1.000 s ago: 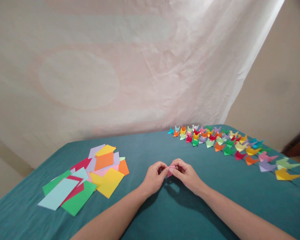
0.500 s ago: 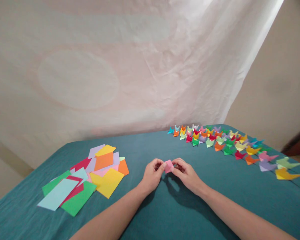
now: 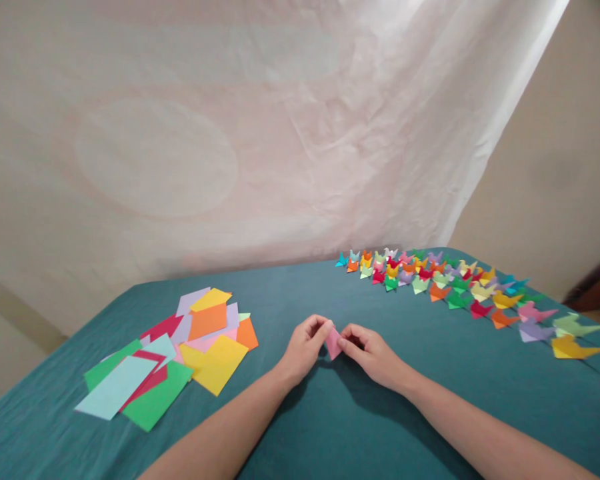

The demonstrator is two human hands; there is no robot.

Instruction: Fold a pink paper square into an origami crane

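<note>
- Pale, wrinkly sheet (image 3: 280, 153) hangs across the back, kinda see-through looking, with a faint oval outline on its left half. Plain tan wall (image 3: 545, 167) off to the right.
- Tabletop is covered in a dark teal cloth (image 3: 285, 293), with soft shadows under both arms.
- Main thing: a small pink paper (image 3: 333, 344), held between the two hands around the middle of the table, one corner pointing down. It's tiny from this angle, so I can't make out the creases.
- Left hand (image 3: 305, 348): thumb and index finger pinched together on the paper's upper left side, basically no gap, other fingers curled in behind.
- Right hand (image 3: 370, 352): thumb and index also closed up, tips on the paper's right edge. Rest of the fingers are bent and partly hidden, so can't tell exactly what they're doing.
- Over on the left, well apart from the hands, a messy overlapping spread of colored sheets. Light blue sheet (image 3: 117, 388) and green sheet (image 3: 160, 393) nearest the front, yellow sheet (image 3: 220, 363) closest to the left hand.
- Right side: slanting rows of little folded paper birds in tons of colors. Yellow bird (image 3: 573, 347) is nearest, cyan bird (image 3: 341, 261) sits at the far left end.
</note>
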